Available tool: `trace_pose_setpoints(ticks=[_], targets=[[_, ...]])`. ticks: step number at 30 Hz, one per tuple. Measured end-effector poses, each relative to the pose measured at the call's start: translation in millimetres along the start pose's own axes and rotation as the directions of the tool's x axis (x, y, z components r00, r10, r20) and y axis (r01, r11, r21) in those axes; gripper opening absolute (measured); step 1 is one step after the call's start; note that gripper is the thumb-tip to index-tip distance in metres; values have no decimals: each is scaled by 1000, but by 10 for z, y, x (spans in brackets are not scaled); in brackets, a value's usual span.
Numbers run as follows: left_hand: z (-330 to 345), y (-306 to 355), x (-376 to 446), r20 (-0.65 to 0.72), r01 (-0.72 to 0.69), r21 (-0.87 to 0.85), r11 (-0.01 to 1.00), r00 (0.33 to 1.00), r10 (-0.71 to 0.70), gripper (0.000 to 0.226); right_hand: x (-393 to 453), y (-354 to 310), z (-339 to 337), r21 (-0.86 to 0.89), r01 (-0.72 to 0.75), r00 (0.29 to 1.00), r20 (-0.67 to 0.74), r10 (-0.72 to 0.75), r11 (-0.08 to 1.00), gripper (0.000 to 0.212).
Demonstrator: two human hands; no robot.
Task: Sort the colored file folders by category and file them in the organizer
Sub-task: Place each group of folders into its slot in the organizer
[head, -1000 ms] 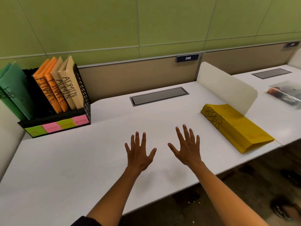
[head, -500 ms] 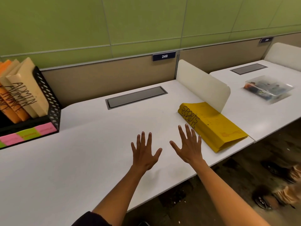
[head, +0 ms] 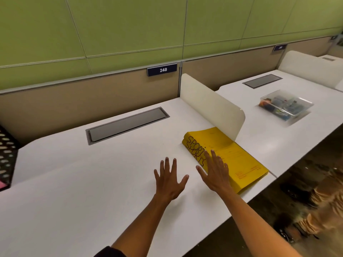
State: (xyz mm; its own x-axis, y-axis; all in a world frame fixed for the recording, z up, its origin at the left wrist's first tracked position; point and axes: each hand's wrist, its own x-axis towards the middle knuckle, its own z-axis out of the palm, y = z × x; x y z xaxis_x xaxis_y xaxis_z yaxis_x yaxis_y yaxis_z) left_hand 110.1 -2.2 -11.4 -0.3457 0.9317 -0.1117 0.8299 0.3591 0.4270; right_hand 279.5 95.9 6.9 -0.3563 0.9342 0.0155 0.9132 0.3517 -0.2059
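- The flat stack of yellow paper file folders marked "SPORTS" (head: 228, 156) lay on the white desk top (head: 74, 191), at its right end, just beside the foot of the cream rounded divider panel (head: 213, 106).
- The right hand (head: 215, 175) was spread wide, fingers straight and apart, holding nothing; its fingertips (head: 212, 152) overlapped the near-left edge of the stack in the view, though whether they touched it could not be told.
- The left hand (head: 169, 179) was likewise splayed flat and empty, over bare desk, just left of the right hand and apart from the folders.
- The folders lay forward and to the right of both hands, so the right hand was plainly the nearer one.
- The stack's long axis ran from far-left to near-right, slantwise to the desk's front edge; its lettered spine edge faced left, toward the hands, and the open corner pointed at the near-right desk corner.
- The black perforated metal organizer (head: 7, 154) showed only as a sliver at the far left edge, well apart from the stack, so the carry would likely run leftward across the desk.
- A grip along the spine edge looked the natural first move.
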Motion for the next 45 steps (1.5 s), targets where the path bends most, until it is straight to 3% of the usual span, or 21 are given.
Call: trace_pose_setpoints(ticks=[5, 10, 13, 15, 18, 21, 25, 29, 31, 37, 45], targets=[[92, 291, 341, 60, 28, -57, 998, 998, -24, 86, 414, 274, -63, 31, 4, 999, -37, -3, 1000, 67], [190, 671, 645, 153, 158, -240, 958, 980, -124, 84, 874, 535, -88, 152, 93, 994, 36, -99, 984, 57], [213, 916, 817, 281, 318, -389, 864, 935, -217, 80, 1137, 694, -68, 264, 160, 980, 74, -186, 951, 50], [233, 1082, 920, 334, 412, -496, 764, 903, -270, 62, 1322, 790, -79, 353, 191, 968, 85, -235, 916, 46], [284, 1274, 1019, 339, 472, -559, 682, 881, -332, 58, 1528, 897, -71, 400, 261, 938, 109, -328, 879, 41], [352, 1423, 1086, 290, 505, -512, 695, 863, -413, 71, 1664, 984, -54, 414, 325, 896, 153, -417, 851, 40], [412, 1533, 1105, 215, 531, -465, 708, 844, -491, 62, 1772, 1026, -21, 447, 390, 854, 152, -498, 805, 39], [414, 1551, 1111, 241, 567, -558, 606, 810, -535, 56, 1829, 1008, 27, 458, 432, 827, 142, -544, 777, 40], [396, 1550, 1099, 255, 561, -620, 549, 806, -535, 57, 1855, 979, 33, 469, 451, 815, 130, -565, 759, 40], [343, 1552, 1004, 223, 443, -785, 433, 855, -468, 28, 2012, 806, -48, 451, 537, 782, 50, -621, 712, 40], [191, 1428, 747, 44, 285, -854, 435, 873, -485, 30, 2140, 296, -308, 480, 583, 752, -14, -659, 656, 45]])
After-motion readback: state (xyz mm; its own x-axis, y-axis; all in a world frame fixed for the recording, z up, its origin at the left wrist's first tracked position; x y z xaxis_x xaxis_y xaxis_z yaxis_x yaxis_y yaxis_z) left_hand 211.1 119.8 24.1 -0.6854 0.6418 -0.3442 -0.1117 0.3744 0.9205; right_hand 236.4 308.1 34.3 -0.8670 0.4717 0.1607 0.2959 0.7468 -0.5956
